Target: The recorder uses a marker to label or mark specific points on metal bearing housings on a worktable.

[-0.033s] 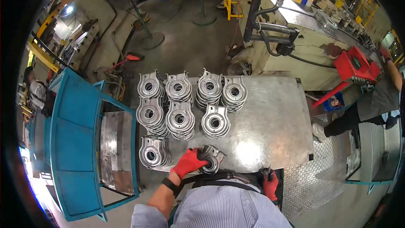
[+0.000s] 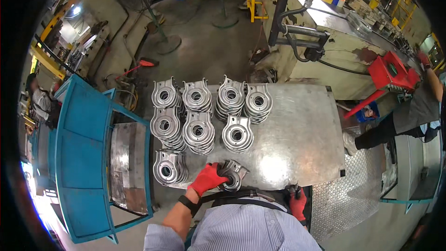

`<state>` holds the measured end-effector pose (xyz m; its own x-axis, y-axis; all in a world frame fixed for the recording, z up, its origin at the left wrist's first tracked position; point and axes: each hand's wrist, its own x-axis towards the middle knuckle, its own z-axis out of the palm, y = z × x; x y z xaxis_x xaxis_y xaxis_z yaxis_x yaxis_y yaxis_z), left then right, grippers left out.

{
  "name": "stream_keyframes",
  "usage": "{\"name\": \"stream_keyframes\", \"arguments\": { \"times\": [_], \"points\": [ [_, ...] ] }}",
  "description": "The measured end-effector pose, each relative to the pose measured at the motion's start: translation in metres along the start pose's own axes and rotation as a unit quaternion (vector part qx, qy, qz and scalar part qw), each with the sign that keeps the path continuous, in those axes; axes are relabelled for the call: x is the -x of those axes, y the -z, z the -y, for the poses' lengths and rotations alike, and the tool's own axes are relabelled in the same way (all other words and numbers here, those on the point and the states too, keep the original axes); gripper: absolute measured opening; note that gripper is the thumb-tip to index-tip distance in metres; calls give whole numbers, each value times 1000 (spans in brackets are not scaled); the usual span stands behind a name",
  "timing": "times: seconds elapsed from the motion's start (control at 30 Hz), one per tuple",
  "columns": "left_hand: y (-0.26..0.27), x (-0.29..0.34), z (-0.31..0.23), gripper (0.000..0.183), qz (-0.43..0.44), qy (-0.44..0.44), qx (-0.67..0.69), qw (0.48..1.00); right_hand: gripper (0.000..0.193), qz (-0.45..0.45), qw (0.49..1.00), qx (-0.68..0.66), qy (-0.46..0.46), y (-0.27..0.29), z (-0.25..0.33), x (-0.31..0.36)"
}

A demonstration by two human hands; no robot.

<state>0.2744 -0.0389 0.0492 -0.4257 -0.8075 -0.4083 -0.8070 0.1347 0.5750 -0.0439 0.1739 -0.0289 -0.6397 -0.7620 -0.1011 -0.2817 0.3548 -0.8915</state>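
Note:
My left hand (image 2: pixel 207 179), in a red glove, is closed on the near-left side of a stamped metal bracket (image 2: pixel 238 172) with a round hole. The bracket lies tilted at the table's front edge, close to my waist. My right hand (image 2: pixel 298 202), also red-gloved, hangs at the front edge further right. Its fingers are curled around a small dark thing (image 2: pixel 293 188) that I cannot make out. Left of my left hand stands a short stack of like brackets (image 2: pixel 168 167). Beyond it are several more bracket stacks (image 2: pixel 199 131) in rows.
The metal table (image 2: pixel 297 130) carries the stacks on its left half. A blue metal frame cart (image 2: pixel 83 158) stands to the left. At right are a red control stand (image 2: pixel 392 72) and a co-worker (image 2: pixel 413 116) on tread plate; another person (image 2: pixel 42 100) is far left.

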Motion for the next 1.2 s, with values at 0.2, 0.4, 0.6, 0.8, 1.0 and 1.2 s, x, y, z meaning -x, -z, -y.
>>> {"name": "stream_keyframes", "arguments": {
  "times": [0.2,0.4,0.6,0.8,1.0,1.2],
  "points": [
    [-12,2,-36,71,-18,79,-134,988,16,8,999,44,8,1,-3,-4],
    [-33,-9,-25,60,-3,77,-197,977,18,16,996,84,33,3,9,-5],
    [-36,-9,-26,61,-6,80,-211,974,22,12,999,44,3,1,2,-6],
    [-37,-4,-23,60,-35,66,-224,972,27,-6,992,120,42,2,-24,-3],
    [-22,2,-12,58,-58,97,-129,985,28,6,996,82,39,4,-25,-3],
    [-20,3,-28,57,-35,115,-205,971,29,1,997,67,33,4,-23,-3]
  ]
}}
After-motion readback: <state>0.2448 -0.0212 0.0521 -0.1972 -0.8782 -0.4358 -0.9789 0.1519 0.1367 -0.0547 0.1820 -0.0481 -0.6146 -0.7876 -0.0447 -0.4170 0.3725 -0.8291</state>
